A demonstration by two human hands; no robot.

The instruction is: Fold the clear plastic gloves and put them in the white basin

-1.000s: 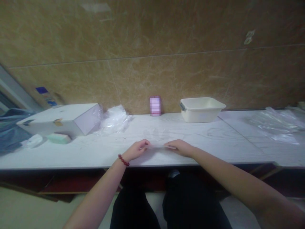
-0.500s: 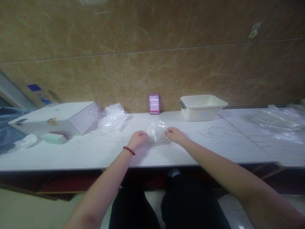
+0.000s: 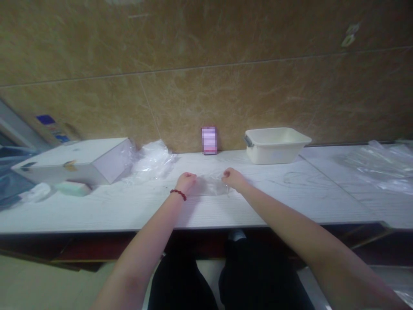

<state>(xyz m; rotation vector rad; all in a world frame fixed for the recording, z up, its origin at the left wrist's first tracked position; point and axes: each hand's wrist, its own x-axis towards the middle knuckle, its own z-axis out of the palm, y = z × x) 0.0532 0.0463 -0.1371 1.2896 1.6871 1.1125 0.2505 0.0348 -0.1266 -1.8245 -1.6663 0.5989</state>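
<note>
A small clear plastic bag (image 3: 209, 185) lies stretched on the white table (image 3: 129, 206) between my two hands. My left hand (image 3: 186, 181), with a red bead bracelet at the wrist, is closed in a fist on the bag's left edge. On the bag's right edge my right hand (image 3: 232, 178) is closed in a pinch. Both hands rest on the tabletop, about midway between its front edge and the wall.
A cream plastic tub (image 3: 275, 145) stands at the back right, a small pink box (image 3: 209, 140) against the wall. At the left are a white carton (image 3: 75, 160), crumpled clear plastic (image 3: 154, 159) and a pale green block (image 3: 72, 188). More clear plastic sheets (image 3: 383, 165) lie at far right.
Both hands moved away from me across the table with the bag. It was lifted and puffed up half a second ago and now lies flat, pulled between them.
</note>
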